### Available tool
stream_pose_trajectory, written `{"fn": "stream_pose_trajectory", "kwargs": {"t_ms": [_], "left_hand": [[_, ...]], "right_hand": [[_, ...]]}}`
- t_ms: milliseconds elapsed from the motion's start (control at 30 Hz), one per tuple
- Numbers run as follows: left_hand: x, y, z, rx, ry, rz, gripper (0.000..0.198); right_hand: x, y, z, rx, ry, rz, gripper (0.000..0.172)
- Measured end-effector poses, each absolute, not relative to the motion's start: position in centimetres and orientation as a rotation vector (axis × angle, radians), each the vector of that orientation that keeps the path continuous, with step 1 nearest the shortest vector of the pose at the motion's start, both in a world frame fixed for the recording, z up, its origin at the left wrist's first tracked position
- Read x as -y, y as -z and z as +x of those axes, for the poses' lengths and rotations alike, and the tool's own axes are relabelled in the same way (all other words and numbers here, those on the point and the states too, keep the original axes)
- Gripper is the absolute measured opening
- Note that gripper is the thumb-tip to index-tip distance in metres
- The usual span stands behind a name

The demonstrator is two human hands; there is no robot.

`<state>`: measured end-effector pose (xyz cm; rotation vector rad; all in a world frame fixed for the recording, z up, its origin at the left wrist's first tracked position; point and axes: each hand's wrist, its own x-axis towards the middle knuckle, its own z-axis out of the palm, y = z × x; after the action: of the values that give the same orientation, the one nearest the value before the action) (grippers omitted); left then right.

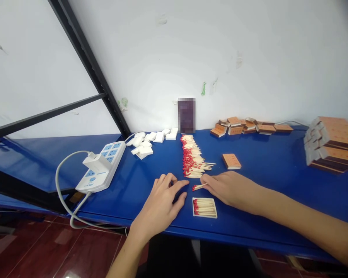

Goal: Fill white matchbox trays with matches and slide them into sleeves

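Note:
My right hand pinches a few red-tipped matches, held just above the near end of the long pile of matches. Below them lies a white matchbox tray with a layer of matches in it, heads to the left. My left hand rests on the blue table to the left of the tray, thumb and fingers apart, holding nothing. Beyond my right hand sits one orange matchbox sleeve.
White empty trays are heaped at the back left, near a power strip with a plugged-in charger. Along the wall lie orange sleeves. Stacked sleeves stand far right. A dark pixelated rectangle leans behind the pile.

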<state>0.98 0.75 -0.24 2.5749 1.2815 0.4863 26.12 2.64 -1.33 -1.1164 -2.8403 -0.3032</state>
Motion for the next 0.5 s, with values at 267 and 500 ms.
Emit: {"fn": "stream_pose_trajectory", "kwargs": {"t_ms": [267, 500], "left_hand": [[-0.89, 0.29, 0.87, -1.264, -0.491, 2.568, 0.029], [-0.83, 0.2, 0.91, -1.262, -0.481, 2.562, 0.029]], "right_hand": [[-2.56, 1.62, 26.69, 2.729, 0.121, -1.095, 0.015], [-2.45, 1.3, 26.67, 2.779, 0.162, -1.134, 0.01]]}}
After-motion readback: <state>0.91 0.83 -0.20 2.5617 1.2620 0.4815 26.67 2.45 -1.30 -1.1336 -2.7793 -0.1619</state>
